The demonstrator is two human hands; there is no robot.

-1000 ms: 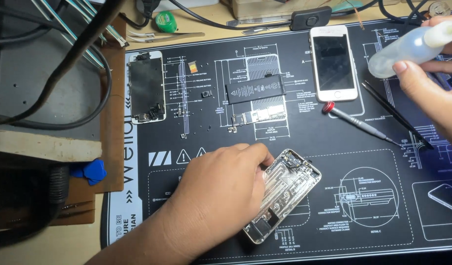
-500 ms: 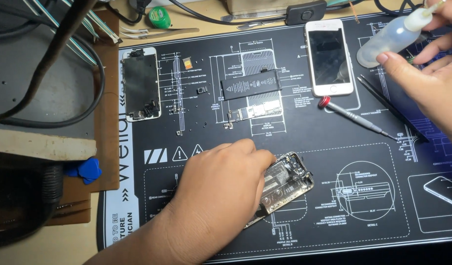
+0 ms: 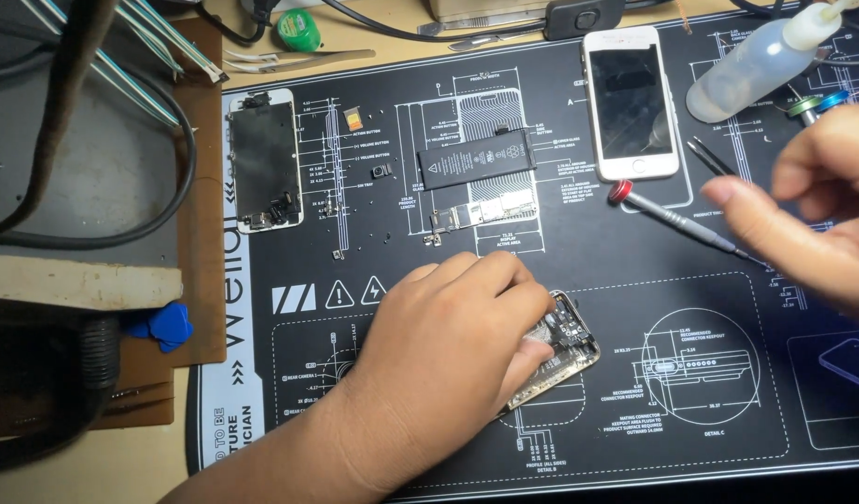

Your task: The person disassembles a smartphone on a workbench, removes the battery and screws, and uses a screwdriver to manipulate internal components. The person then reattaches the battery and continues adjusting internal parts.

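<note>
Opened phone housing (image 3: 562,353) is lying tilted on the black printed work mat (image 3: 635,392), near its lower middle, with its metal frame glinting and small internal parts showing at the exposed upper end; the rest is lying hidden under the left hand (image 3: 453,341). That hand is reaching in from the lower left, palm down, its grip curling over the housing with the fingers pressing on the near edge and holding it against the mat. The right hand (image 3: 812,219) is hovering at the right edge, well above the mat, blurred, its grip loosely spread and holding nothing, the thumb pointing left toward the red-capped screwdriver (image 3: 677,219) just beside it. Farther up the mat, a white phone (image 3: 630,103) is lying face up, a clear squeeze bottle (image 3: 751,65) is lying on its side near it, a black battery (image 3: 478,159) is sitting at the centre, and a detached screen (image 3: 264,161) is lying at the left.
</note>
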